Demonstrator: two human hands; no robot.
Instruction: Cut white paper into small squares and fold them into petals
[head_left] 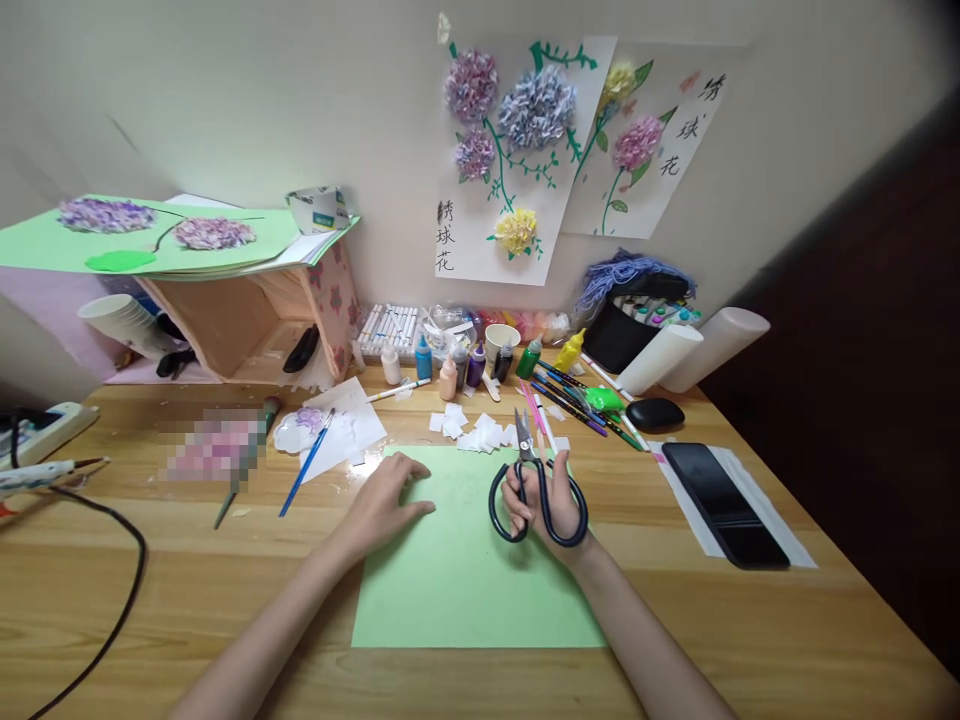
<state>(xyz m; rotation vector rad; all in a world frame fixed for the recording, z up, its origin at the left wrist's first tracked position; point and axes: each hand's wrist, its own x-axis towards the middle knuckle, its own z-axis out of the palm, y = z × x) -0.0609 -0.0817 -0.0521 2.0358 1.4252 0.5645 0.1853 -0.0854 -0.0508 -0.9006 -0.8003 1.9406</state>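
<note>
A sheet of light green paper (pixel 457 590) lies flat on the wooden table in front of me. My left hand (pixel 386 505) rests at its left edge, fingers apart and slightly curved, with nothing in it. Above the right part of the sheet, my right hand (pixel 551 505) holds a pair of scissors (pixel 525 452) with large black loop handles. Their metal blades point up and away from me and look nearly closed. Small white paper squares (pixel 484 434) are scattered just beyond the sheet's far edge.
Several paint bottles (pixel 475 368) stand behind the squares, near a paper cup (pixel 502 342). Pens (pixel 574 400) lie to the right, with a phone (pixel 724 505) beyond. A blue paintbrush (pixel 306 465) and a white palette (pixel 292 430) lie left. A black cable (pixel 139 560) curves across the table's left side.
</note>
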